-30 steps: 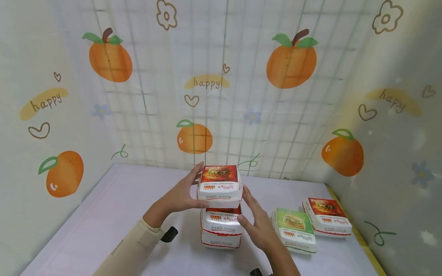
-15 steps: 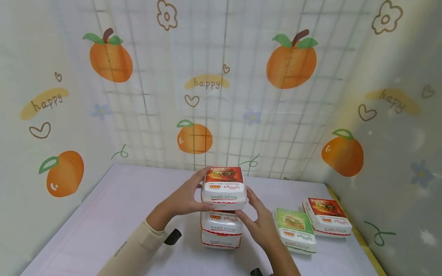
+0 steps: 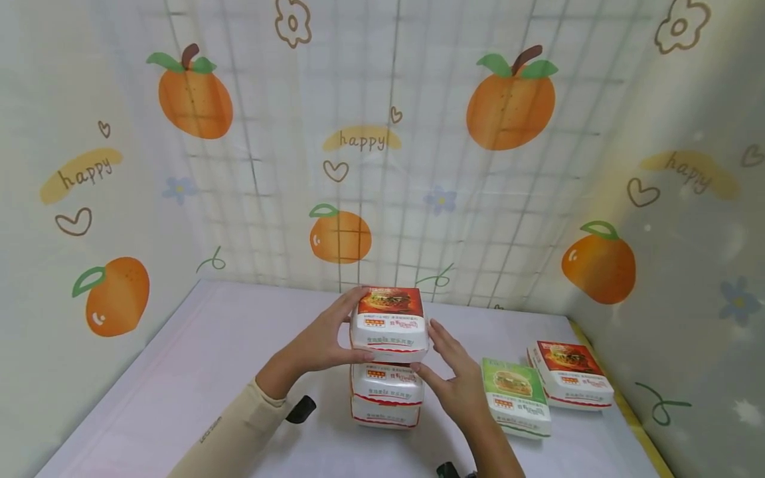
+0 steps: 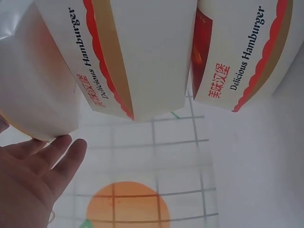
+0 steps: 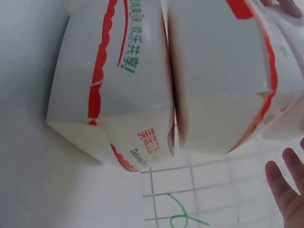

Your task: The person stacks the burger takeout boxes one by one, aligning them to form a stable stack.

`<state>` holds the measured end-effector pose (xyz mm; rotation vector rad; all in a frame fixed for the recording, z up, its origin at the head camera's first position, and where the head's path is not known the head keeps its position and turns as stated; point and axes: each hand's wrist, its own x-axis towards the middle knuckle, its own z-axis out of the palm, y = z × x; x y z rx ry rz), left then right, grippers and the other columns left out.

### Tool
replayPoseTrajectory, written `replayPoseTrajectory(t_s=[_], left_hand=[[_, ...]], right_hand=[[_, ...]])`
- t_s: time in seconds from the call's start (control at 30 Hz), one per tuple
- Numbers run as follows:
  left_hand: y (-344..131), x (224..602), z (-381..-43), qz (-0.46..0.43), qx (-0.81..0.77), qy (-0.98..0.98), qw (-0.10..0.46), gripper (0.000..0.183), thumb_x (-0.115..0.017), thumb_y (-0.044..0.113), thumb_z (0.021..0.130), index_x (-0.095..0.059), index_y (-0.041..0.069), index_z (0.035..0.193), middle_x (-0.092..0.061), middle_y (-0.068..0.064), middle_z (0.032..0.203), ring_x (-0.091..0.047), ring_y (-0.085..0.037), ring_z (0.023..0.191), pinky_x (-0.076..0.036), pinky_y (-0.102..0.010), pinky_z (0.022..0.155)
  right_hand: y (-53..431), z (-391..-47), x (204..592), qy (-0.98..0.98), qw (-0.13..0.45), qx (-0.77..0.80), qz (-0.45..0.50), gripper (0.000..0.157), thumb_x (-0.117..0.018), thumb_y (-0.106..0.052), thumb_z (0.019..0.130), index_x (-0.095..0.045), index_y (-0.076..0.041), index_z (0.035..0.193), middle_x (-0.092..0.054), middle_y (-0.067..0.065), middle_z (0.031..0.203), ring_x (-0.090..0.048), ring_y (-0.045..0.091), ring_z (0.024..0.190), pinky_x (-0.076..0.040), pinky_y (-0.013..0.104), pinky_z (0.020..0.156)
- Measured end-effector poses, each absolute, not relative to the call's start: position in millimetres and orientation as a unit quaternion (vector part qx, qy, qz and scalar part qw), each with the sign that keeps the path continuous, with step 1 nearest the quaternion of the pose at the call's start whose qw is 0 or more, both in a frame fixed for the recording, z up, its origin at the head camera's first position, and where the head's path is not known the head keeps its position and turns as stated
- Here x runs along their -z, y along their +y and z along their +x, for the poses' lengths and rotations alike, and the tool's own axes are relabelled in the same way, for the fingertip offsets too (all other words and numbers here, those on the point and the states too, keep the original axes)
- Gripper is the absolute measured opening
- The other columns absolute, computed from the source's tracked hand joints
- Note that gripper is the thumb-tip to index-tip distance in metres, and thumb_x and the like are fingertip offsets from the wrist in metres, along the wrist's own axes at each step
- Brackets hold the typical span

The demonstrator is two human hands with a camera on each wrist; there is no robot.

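My left hand (image 3: 325,337) grips the topmost burger box (image 3: 390,325), white with a red burger picture, its thumb along the front and fingers round the far left side. Beneath it are two more white burger boxes (image 3: 386,398), stacked on the table. The left wrist view shows the fingers at the edge of the top box (image 4: 38,90), beside the middle box (image 4: 152,57) and the bottom box (image 4: 242,52). At the stack's right side is my right hand (image 3: 457,388), fingers extended close to the top box and thumb tip near the seam below it.
A green-topped burger box (image 3: 515,398) lies on the white table (image 3: 251,318) right of my right hand. Behind it sits another red-topped burger box (image 3: 569,373), near the table's yellow edge (image 3: 636,425). A fruit-print curtain (image 3: 418,219) encloses the back and sides.
The top burger box has shifted right with my left hand and now sits more squarely over the two below. My right hand stays beside the stack. The view has shifted slightly.
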<state>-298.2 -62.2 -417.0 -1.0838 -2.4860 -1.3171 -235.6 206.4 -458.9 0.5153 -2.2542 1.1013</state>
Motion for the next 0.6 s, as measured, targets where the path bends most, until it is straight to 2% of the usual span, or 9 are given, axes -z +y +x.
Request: replayPoseTrajectory(t_s=[0.1, 0.2, 0.3, 0.37, 0.53, 0.6], left_hand=[[-62.2, 416.0, -297.4, -0.363, 0.435, -0.823, 0.052, 0.109, -0.082, 0.056, 0.07, -0.017, 0.034, 0.154, -0.016, 0.015, 0.157, -0.034, -0.011, 0.132, -0.044, -0.043, 0.099], [-62.3, 415.5, -296.5, -0.368, 0.432, -0.822, 0.04, 0.111, -0.082, 0.056, 0.07, -0.014, 0.033, 0.156, -0.015, 0.014, 0.158, -0.036, -0.014, 0.13, -0.045, -0.044, 0.097], [-63.0, 415.5, -295.6, -0.369, 0.432, -0.822, 0.033, 0.111, -0.082, 0.054, 0.071, -0.013, 0.033, 0.156, -0.016, 0.013, 0.158, -0.036, -0.014, 0.13, -0.046, -0.044, 0.096], [-63.4, 415.4, -295.3, -0.366, 0.432, -0.823, 0.035, 0.109, -0.082, 0.054, 0.071, -0.014, 0.035, 0.155, -0.016, 0.012, 0.158, -0.036, -0.013, 0.13, -0.046, -0.044, 0.096], [-63.3, 415.1, -294.8, -0.357, 0.425, -0.831, 0.042, 0.103, -0.08, 0.057, 0.07, -0.021, 0.038, 0.152, -0.014, 0.015, 0.159, -0.029, -0.009, 0.135, -0.045, -0.041, 0.097], [-63.6, 415.5, -294.4, -0.354, 0.422, -0.834, 0.044, 0.102, -0.08, 0.057, 0.07, -0.022, 0.039, 0.151, -0.012, 0.019, 0.158, -0.027, -0.008, 0.136, -0.045, -0.042, 0.098]], right_hand=[[207.0, -236.7, 460.1, -0.837, 0.293, -0.417, 0.199, 0.075, -0.086, -0.017, 0.075, -0.053, -0.018, 0.142, -0.046, -0.002, 0.147, -0.05, 0.018, 0.127, -0.042, 0.018, 0.096], [207.8, -237.7, 460.1, -0.828, 0.3, -0.425, 0.209, 0.075, -0.087, -0.016, 0.073, -0.054, -0.018, 0.141, -0.048, -0.001, 0.146, -0.052, 0.018, 0.125, -0.041, 0.013, 0.093], [208.0, -239.1, 459.5, -0.816, 0.309, -0.434, 0.224, 0.075, -0.088, -0.011, 0.071, -0.056, -0.016, 0.139, -0.05, 0.002, 0.144, -0.054, 0.02, 0.123, -0.045, 0.015, 0.091], [207.2, -239.5, 458.7, -0.812, 0.31, -0.441, 0.226, 0.074, -0.088, -0.006, 0.069, -0.058, -0.011, 0.136, -0.052, 0.004, 0.142, -0.054, 0.022, 0.124, -0.049, 0.022, 0.089], [206.5, -239.6, 459.7, -0.813, 0.306, -0.442, 0.224, 0.079, -0.088, -0.004, 0.068, -0.055, -0.014, 0.139, -0.051, 0.001, 0.142, -0.051, 0.02, 0.127, -0.051, 0.03, 0.089], [207.2, -239.3, 460.9, -0.813, 0.304, -0.441, 0.226, 0.08, -0.087, -0.006, 0.07, -0.053, -0.018, 0.141, -0.05, -0.003, 0.143, -0.05, 0.017, 0.128, -0.05, 0.026, 0.089]])
